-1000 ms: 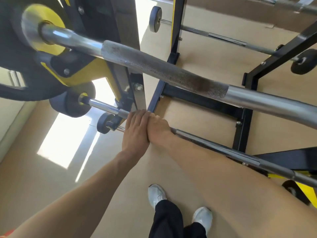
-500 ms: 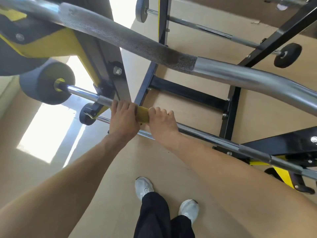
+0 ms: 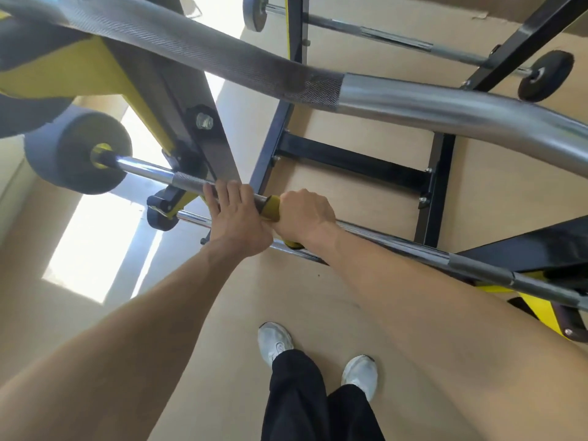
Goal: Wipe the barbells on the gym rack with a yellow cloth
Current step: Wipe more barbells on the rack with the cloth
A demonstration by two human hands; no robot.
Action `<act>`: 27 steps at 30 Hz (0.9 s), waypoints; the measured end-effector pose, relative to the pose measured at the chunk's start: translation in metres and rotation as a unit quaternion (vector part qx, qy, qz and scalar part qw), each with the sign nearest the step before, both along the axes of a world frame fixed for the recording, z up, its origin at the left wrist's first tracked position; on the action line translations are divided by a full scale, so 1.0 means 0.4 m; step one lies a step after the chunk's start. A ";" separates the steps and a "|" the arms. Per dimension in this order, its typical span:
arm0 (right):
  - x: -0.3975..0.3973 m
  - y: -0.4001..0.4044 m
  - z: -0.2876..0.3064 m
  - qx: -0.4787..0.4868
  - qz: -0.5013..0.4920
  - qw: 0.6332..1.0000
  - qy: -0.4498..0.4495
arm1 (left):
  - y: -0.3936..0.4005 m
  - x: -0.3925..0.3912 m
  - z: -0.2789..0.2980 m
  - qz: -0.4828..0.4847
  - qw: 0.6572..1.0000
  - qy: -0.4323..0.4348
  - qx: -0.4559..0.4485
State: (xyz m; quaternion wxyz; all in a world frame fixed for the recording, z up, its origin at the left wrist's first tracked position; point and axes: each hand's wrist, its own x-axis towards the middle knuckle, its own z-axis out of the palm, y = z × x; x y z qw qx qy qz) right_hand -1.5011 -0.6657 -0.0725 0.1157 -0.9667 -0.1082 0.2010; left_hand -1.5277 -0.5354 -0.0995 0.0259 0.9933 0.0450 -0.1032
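Observation:
A chrome barbell (image 3: 149,169) with a grey end weight (image 3: 78,152) lies across the black and yellow rack (image 3: 203,144). My left hand (image 3: 237,218) grips its knurled shaft just right of the rack upright. My right hand (image 3: 304,214) is closed around a yellow cloth (image 3: 271,207) wrapped on the same bar, touching the left hand. A corner of the cloth pokes out below the right wrist. A thicker curved bar (image 3: 445,113) crosses above, close to the camera. A lower bar (image 3: 413,246) runs under my hands.
Another barbell (image 3: 394,36) with small black plates rests on the rack's far side. Black frame legs and a crossbrace (image 3: 350,162) stand on the tan floor. My white shoes (image 3: 275,343) are below. Sunlight patches lie on the floor at left.
My hands have risen from the lower bar to the barbell with the grey weight. The yellow cloth, hidden a second ago, now shows between them, and my right hand has closed into a fist.

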 end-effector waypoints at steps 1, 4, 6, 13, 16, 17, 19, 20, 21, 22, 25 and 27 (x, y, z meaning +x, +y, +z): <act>-0.004 -0.012 -0.001 -0.002 0.010 1.000 -0.008 | -0.001 0.001 0.001 -0.002 1.000 0.004 0.001; -0.018 -0.047 -0.001 -0.017 0.025 0.999 -0.022 | -0.002 0.001 0.010 -0.008 1.000 0.013 0.007; -0.030 -0.078 -0.006 -0.028 0.031 0.998 -0.043 | -0.004 0.004 0.014 -0.007 1.000 0.014 0.006; -0.060 -0.203 -0.006 -0.040 0.031 0.998 -0.036 | -0.009 -0.001 0.019 -0.002 1.000 0.009 0.028; -0.074 -0.248 -0.012 -0.046 0.029 0.998 -0.042 | -0.019 -0.001 0.017 0.014 0.999 0.011 0.033; -0.081 -0.265 -0.012 -0.046 0.029 0.998 -0.042 | -0.023 -0.001 0.016 0.020 0.999 0.013 0.031; -0.094 -0.300 -0.015 -0.043 0.032 0.997 -0.047 | -0.031 0.000 0.016 0.033 0.999 0.019 0.027; -0.102 -0.318 -0.015 -0.041 0.032 0.998 -0.047 | -0.035 -0.001 0.019 0.040 0.999 0.024 0.027; -0.109 -0.335 -0.015 -0.037 0.030 0.998 -0.046 | -0.040 -0.004 0.021 0.045 0.998 0.027 0.030; -0.115 -0.351 -0.013 -0.034 0.026 0.998 -0.043 | -0.045 -0.008 0.024 0.048 0.998 0.029 0.034; -0.132 -0.401 -0.003 -0.033 0.023 0.999 -0.028 | -0.073 -0.035 0.037 0.051 0.997 0.042 0.046; -0.143 -0.449 0.003 -0.040 0.011 0.999 -0.014 | -0.106 -0.055 0.046 0.054 0.997 0.046 0.042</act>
